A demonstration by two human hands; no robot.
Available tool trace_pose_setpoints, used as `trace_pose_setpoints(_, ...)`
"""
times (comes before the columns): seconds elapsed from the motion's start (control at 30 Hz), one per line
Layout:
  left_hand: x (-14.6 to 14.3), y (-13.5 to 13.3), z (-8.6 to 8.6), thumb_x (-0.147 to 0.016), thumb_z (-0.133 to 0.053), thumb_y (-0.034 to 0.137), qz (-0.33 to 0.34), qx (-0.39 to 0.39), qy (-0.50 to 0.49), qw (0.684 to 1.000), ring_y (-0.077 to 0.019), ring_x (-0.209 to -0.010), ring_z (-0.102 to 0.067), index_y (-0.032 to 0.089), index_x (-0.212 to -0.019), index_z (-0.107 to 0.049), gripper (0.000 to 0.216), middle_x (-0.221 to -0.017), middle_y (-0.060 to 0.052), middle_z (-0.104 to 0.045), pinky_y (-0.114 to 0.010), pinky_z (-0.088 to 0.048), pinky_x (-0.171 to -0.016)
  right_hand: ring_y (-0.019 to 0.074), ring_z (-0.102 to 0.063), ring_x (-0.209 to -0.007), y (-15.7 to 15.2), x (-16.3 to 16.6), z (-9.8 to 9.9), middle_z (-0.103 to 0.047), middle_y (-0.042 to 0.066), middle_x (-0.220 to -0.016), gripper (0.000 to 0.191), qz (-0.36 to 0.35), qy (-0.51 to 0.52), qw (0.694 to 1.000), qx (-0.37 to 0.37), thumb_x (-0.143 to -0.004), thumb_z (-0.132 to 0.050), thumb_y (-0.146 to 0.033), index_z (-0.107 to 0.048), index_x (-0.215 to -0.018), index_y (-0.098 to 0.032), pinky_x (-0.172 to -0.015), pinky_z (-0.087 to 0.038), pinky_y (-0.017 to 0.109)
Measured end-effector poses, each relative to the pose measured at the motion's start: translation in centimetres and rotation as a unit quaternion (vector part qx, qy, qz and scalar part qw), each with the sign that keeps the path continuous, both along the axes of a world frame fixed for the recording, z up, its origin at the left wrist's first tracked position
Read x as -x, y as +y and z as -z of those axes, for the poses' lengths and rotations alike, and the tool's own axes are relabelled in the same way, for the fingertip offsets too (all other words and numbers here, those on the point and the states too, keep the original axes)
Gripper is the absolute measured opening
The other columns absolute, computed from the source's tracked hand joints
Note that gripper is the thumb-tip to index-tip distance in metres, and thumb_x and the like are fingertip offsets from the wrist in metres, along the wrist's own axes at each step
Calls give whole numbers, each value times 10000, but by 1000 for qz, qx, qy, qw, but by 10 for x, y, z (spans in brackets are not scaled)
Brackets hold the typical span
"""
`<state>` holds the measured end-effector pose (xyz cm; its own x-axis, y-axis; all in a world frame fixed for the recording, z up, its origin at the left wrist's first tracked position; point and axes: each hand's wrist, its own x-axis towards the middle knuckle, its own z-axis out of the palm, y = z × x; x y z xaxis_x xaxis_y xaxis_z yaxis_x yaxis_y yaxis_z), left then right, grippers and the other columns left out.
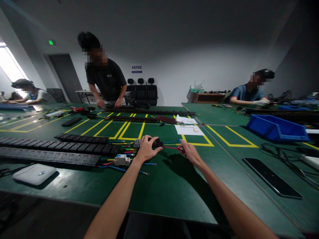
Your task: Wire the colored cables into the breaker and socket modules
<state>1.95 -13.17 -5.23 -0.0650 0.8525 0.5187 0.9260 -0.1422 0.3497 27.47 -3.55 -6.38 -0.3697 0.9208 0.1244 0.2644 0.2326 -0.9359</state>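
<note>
My left hand (147, 148) rests over a small black socket module (156, 142) on the green table (164, 186), fingers curled on it. My right hand (188, 151) pinches the end of a red wire (170, 147) that runs out of that module, with a blue wire (171, 141) just behind it. Left of my left hand lie a white circuit breaker (122, 160) and several loose red, blue, green and yellow wires. Long black power strips (50, 156) stretch away to the left.
A white flat box (35, 173) sits front left, a black phone-like slab (271, 177) front right, a blue bin (276, 127) far right. White papers (189, 129) lie behind my hands. One person stands across the table; others sit far left and far right.
</note>
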Motion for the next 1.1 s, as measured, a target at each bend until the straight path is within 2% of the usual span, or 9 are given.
trace_pose_setpoints(0.07,-1,0,-1,-869,-738,575,-2,6,3,1000,-319,-1181,-515,264,-1394,-648,616,-1209,-108,-498,-512,-444,-1086,138,-491,-536,2,4,6,-584,48,-645,687,1,-5,1000,-12,-822,-466,-846,-637,-732,-187,-470,-345,251)
trace_pose_setpoints(0.27,0,2,-2,-871,-735,568,-10,-5,-6,1000,-308,-1170,-521,268,-1397,-640,613,-1208,-103,-503,-500,-447,-1089,89,-358,-411,7,16,19,-491,-12,-562,658,25,61,996,67,-781,-520,-865,-572,-730,-211,-382,-236,226)
trace_pose_setpoints(0.43,1,4,2,-857,-757,553,-11,-7,6,1000,-315,-1171,-516,265,-1391,-653,616,-1206,-107,-498,-501,-443,-1089,111,-439,-449,9,12,19,-533,9,-586,637,29,6,999,23,-852,-473,-813,-609,-737,-202,-395,-309,227)
trace_pose_setpoints(0.6,1,4,5,-855,-758,548,1,-4,28,1000,-314,-1176,-510,266,-1387,-657,611,-1201,-104,-499,-504,-438,-1090,160,-575,-597,8,7,12,-643,29,-763,513,31,-13,999,-28,-909,-444,-686,-649,-938,-217,-462,-413,235)
trace_pose_setpoints(0.73,2,4,3,-851,-762,530,12,7,34,999,-308,-1171,-516,258,-1380,-662,603,-1198,-101,-503,-489,-450,-1078,184,-590,-707,14,11,13,-630,45,-736,457,42,-29,995,-90,-913,-446,-623,-589,-756,-218,-547,-421,244)
trace_pose_setpoints(0.87,5,8,2,-867,-737,529,8,11,35,999,-316,-1172,-516,263,-1375,-667,578,-1201,-109,-511,-504,-451,-1078,142,-485,-544,24,6,21,-562,0,-614,439,-15,-28,999,-12,-891,-480,-614,-588,-737,-216,-481,-335,233)
trace_pose_setpoints(0.93,6,11,3,-858,-740,533,9,20,37,999,-322,-1187,-513,280,-1365,-673,571,-1205,-110,-525,-514,-445,-1092,130,-462,-502,33,-2,23,-566,-5,-592,424,-46,-73,996,0,-891,-511,-592,-606,-726,-213,-466,-306,232)
trace_pose_setpoints(1.03,2,15,6,-842,-753,513,-9,50,33,998,-340,-1204,-523,288,-1335,-690,545,-1208,-116,-561,-556,-414,-1130,152,-548,-550,59,-14,17,-661,35,-645,374,-64,-211,974,-59,-904,-559,-492,-669,-693,-203,-518,-340,257)
trace_pose_setpoints(1.1,-3,18,9,-875,-723,483,-27,48,33,998,-362,-1283,-506,282,-1348,-680,516,-1251,-125,-583,-608,-316,-1202,189,-632,-651,85,-16,10,-714,46,-716,278,-31,-288,951,-106,-908,-587,-423,-727,-795,-211,-592,-384,272)
